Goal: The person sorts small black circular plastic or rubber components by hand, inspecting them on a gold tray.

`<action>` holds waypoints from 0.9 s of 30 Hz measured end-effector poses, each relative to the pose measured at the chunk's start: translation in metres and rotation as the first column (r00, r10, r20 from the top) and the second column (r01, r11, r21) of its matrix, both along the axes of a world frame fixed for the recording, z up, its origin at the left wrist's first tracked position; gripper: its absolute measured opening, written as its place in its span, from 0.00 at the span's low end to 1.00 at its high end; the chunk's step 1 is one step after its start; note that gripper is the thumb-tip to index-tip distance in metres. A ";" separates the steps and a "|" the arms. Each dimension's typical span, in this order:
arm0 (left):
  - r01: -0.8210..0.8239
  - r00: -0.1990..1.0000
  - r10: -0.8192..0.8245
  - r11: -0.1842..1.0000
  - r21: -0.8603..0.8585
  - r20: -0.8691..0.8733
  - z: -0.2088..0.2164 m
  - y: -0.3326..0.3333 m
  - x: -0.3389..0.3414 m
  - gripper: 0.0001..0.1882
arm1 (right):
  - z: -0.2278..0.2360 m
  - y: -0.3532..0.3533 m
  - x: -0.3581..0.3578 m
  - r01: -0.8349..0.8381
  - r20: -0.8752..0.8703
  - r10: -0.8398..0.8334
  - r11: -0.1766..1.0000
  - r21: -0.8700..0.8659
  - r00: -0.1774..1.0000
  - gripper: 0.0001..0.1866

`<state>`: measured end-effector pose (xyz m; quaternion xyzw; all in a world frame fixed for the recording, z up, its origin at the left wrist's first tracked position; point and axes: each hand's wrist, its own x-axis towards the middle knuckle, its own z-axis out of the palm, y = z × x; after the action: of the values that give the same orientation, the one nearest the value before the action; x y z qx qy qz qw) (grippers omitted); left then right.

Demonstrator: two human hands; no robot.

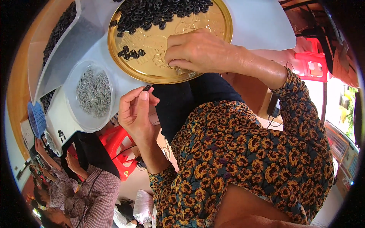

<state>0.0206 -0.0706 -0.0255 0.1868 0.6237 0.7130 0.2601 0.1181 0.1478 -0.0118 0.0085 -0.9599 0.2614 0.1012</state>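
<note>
Between the thumb and fingertips of my left hand (137,114) is a small black plastic piece (147,87), held just off the near rim of a round gold tray (125,68). My right hand (203,51) reaches over the tray from the right, its fingers closed and pointing down at the surface. Small shiny metal pieces (181,71) lie under its fingertips; whether any is gripped is hidden. A heap of black two-holed pieces (152,13) covers the tray's far side. A smaller cluster of black pieces (131,53) lies at its left.
Left of the tray stands a clear round tub (110,97) of small metal parts (93,93). Behind it is a large translucent bin (57,49) with black pieces. A blue basket (37,119) and co-workers (95,193) are at lower left. Red stools (118,148) stand below the table.
</note>
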 end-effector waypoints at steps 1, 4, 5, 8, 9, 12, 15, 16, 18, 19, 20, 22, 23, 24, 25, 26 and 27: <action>0.006 1.000 -0.006 1.000 -0.003 0.004 0.000 -0.001 0.000 0.08 | -0.001 -0.002 -0.002 -0.004 0.000 0.004 1.000 0.001 1.000 0.07; -0.001 1.000 0.001 1.000 -0.010 0.006 0.001 0.000 0.001 0.07 | -0.005 -0.006 -0.005 -0.002 0.003 0.002 0.999 0.048 1.000 0.06; -0.011 1.000 0.011 1.000 -0.014 0.005 0.001 0.002 0.001 0.07 | -0.006 -0.006 -0.006 -0.011 0.000 0.011 0.997 0.076 1.000 0.06; -0.001 1.000 0.001 0.999 0.032 0.007 -0.001 0.003 -0.001 0.06 | -0.012 -0.007 -0.009 -0.018 -0.035 0.023 0.989 0.149 0.999 0.07; -0.002 1.000 0.002 0.999 0.033 0.007 0.000 0.004 -0.001 0.06 | -0.013 -0.008 -0.010 -0.011 -0.068 0.025 0.981 0.194 0.997 0.07; -0.015 0.999 0.013 0.998 0.064 0.037 0.001 0.009 -0.002 0.05 | -0.012 -0.006 -0.012 -0.029 -0.075 0.045 0.980 0.198 0.996 0.08; -0.025 0.998 0.019 0.994 0.102 0.055 0.003 0.016 -0.001 0.06 | -0.012 -0.004 -0.014 0.071 -0.092 -0.066 0.996 0.055 0.994 0.06; -0.013 0.997 0.003 0.992 0.125 0.077 0.003 0.019 -0.001 0.06 | -0.008 -0.003 -0.014 0.066 -0.093 -0.060 0.996 0.056 0.994 0.06; -0.006 0.995 -0.009 0.989 0.147 0.097 0.002 0.024 -0.003 0.06 | 0.004 -0.003 -0.012 0.086 -0.076 -0.119 0.935 -0.345 0.990 0.06; 0.008 0.995 -0.022 0.989 0.147 0.093 0.003 0.028 -0.003 0.06 | 0.004 -0.005 -0.012 0.086 -0.077 -0.120 0.935 -0.344 0.990 0.06; 0.021 0.995 -0.034 0.989 0.146 0.090 0.004 0.031 -0.003 0.06 | 0.004 -0.008 -0.011 0.125 -0.051 -0.173 0.861 -0.494 0.984 0.07; 0.022 0.994 -0.036 0.990 0.137 0.100 0.007 0.037 -0.001 0.06 | 0.007 -0.012 -0.010 0.161 -0.018 -0.222 0.761 -0.628 0.975 0.09; 0.039 0.996 -0.049 0.989 0.140 0.070 0.007 0.040 -0.001 0.06 | 0.009 -0.012 -0.010 0.154 0.002 -0.211 0.708 -0.689 0.977 0.10; 0.055 0.997 -0.061 0.988 0.143 0.041 0.007 0.043 -0.001 0.06 | 0.011 -0.014 -0.009 0.147 0.020 -0.199 0.651 -0.745 0.980 0.11; 0.057 0.997 -0.063 0.988 0.143 0.039 0.006 0.044 -0.002 0.06 | 0.013 -0.016 -0.009 0.147 0.018 -0.200 0.650 -0.745 0.980 0.11; 0.067 0.997 -0.074 0.984 0.166 0.033 0.004 0.046 -0.002 0.06 | 0.016 -0.019 -0.008 0.174 0.085 -0.185 0.546 -0.820 0.979 0.10; 0.078 0.996 -0.085 0.979 0.189 0.028 0.003 0.047 -0.002 0.06 | 0.017 -0.021 -0.008 0.205 0.148 -0.161 0.433 -0.878 0.976 0.10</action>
<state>0.0191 -0.0234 -0.0221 0.2231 0.5409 0.7606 0.2813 0.1099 0.1272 0.0053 -0.1549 -0.6788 0.7111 0.0982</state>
